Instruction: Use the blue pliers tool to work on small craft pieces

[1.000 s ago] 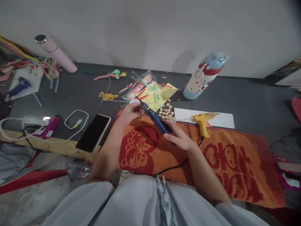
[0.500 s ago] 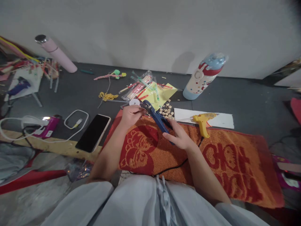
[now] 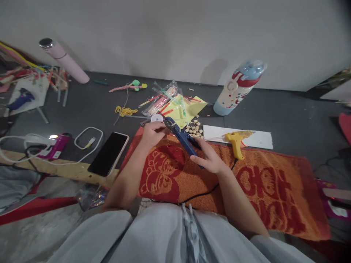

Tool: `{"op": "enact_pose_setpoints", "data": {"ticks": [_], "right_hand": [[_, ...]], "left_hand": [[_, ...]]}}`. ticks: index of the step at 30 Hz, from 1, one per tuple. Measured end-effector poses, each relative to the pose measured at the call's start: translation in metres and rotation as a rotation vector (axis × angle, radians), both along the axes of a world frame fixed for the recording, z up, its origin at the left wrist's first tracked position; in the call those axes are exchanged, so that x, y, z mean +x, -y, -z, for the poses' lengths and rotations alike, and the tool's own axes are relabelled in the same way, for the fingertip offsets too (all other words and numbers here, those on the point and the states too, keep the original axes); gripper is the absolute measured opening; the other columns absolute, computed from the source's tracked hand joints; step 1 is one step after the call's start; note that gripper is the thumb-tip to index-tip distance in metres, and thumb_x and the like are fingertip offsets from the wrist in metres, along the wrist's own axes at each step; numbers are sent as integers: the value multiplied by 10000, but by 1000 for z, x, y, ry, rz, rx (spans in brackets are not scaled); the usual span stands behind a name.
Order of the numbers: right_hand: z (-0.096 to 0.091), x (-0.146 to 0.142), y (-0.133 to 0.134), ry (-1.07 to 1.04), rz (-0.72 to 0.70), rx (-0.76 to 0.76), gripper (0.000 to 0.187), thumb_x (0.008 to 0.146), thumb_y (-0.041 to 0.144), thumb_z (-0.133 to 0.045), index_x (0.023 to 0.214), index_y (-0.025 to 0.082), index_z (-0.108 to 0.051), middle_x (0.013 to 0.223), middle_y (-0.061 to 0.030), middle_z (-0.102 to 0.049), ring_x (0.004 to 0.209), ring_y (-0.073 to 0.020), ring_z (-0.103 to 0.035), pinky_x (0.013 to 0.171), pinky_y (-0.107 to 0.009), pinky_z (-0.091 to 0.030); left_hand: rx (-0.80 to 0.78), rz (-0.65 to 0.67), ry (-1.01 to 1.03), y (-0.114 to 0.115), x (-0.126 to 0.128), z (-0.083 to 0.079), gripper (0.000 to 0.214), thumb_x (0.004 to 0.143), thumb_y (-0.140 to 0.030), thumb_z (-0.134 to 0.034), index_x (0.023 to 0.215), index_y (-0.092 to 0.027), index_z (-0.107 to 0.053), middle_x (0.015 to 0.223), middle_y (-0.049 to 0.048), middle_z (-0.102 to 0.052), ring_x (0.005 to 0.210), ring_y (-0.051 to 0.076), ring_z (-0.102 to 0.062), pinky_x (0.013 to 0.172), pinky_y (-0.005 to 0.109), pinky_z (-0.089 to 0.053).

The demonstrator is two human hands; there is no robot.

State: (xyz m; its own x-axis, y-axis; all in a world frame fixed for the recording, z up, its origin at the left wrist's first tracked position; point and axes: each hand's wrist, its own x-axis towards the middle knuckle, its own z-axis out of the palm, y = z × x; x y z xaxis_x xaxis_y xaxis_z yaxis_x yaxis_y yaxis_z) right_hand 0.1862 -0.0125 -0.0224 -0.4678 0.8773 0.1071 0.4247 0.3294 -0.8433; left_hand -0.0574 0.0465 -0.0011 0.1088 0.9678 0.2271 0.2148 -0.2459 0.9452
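Observation:
My right hand (image 3: 210, 159) is wrapped round the handles of blue pliers (image 3: 182, 138), which slant up and left over the orange towel (image 3: 200, 179). Close by the jaws, my left hand (image 3: 153, 133) pinches a thin wooden stick, mostly hidden by the fingers. A small pale end (image 3: 173, 124) of it shows at the jaws. Just beyond the pliers lies a pile of short wooden bits (image 3: 194, 128). A white spool (image 3: 157, 118) sits beyond my left fingers.
A yellow glue gun (image 3: 237, 140) rests on a white board (image 3: 260, 140) at the right. Behind are yellow paper (image 3: 196, 107), bagged sticks (image 3: 164, 98) and a cartoon bottle (image 3: 233, 91). To the left lie a phone (image 3: 109, 154), a white cable (image 3: 89, 128) and a pink flask (image 3: 67, 62).
The jaws have shifted slightly left, nearer to my left fingers. Both hands otherwise stay in nearly the same place.

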Motion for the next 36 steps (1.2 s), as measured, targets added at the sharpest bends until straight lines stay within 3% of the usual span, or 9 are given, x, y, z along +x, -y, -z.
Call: {"op": "enact_pose_setpoints", "data": {"ticks": [6,11,17,36], "right_hand": [[1,1,1,-36,28,-85,692,840,596,-524,1371,167,-411,1363,-182,-517,1249,-331,-493,1045,-513,-377],[4,1,0,-62,47,-98,671,836,599,-532,1364,193,-444,1342,-153,-550,1232,-320,-513,1053,-509,-373],[6,2,0,-73,60,-118,638,847,593,-520,1342,193,-470,1349,-146,-553,1229,-310,-521,1057,-507,-372],[5,2,0,-50,61,-116,641,850,610,-497,1349,209,-478,1336,-131,-571,1230,-320,-524,1046,-511,-388]], "left_hand": [[35,-52,-67,2,2,-1,142,709,-284,-675,683,-147,-698,569,7,-658,418,81,-532,438,196,-411],[196,-99,-245,1,0,-1,109,725,-249,-658,700,-163,-721,578,13,-675,525,107,-576,547,217,-445],[299,-103,-274,0,-2,0,111,741,-222,-649,730,-154,-737,684,49,-726,622,124,-632,598,220,-453],[255,-68,-314,0,-4,-1,133,742,-219,-618,727,-177,-742,697,38,-731,668,139,-657,647,239,-482]]}}
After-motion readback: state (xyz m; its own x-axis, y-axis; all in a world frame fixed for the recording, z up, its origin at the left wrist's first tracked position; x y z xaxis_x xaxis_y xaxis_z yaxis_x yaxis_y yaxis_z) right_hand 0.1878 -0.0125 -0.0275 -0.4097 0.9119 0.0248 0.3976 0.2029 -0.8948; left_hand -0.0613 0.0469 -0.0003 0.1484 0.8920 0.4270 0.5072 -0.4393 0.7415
